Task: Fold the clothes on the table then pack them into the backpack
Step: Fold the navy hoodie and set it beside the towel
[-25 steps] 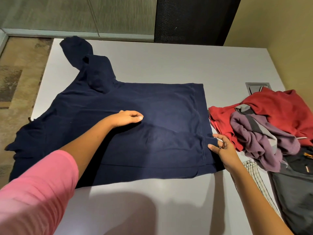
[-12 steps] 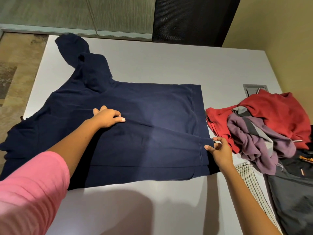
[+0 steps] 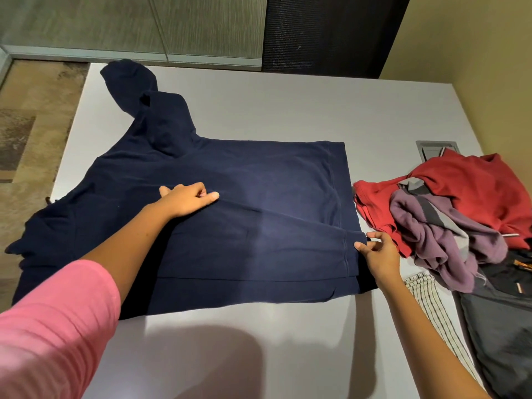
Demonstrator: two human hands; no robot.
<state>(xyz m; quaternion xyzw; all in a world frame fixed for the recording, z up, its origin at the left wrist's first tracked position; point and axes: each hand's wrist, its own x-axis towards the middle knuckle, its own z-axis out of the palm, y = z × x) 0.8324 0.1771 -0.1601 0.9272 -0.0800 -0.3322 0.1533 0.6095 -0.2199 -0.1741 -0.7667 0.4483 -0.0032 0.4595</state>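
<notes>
A navy garment lies spread on the white table, one sleeve reaching toward the far left corner. Its near part is folded over, with a crease running across the middle. My left hand rests on the cloth at the left end of that crease, fingers curled on the fabric. At the crease's right end, my right hand pinches the hem of the folded layer. A dark grey backpack with small orange tags lies at the right edge, partly out of frame.
A pile of a red garment and a purple-grey one sits right of the navy garment. A striped cloth lies beside the backpack. A metal plate is set into the table. Carpeted floor lies to the left.
My left hand has slid left along the crease and its fingers have curled. My right hand has stayed at the hem, still pinching it.
</notes>
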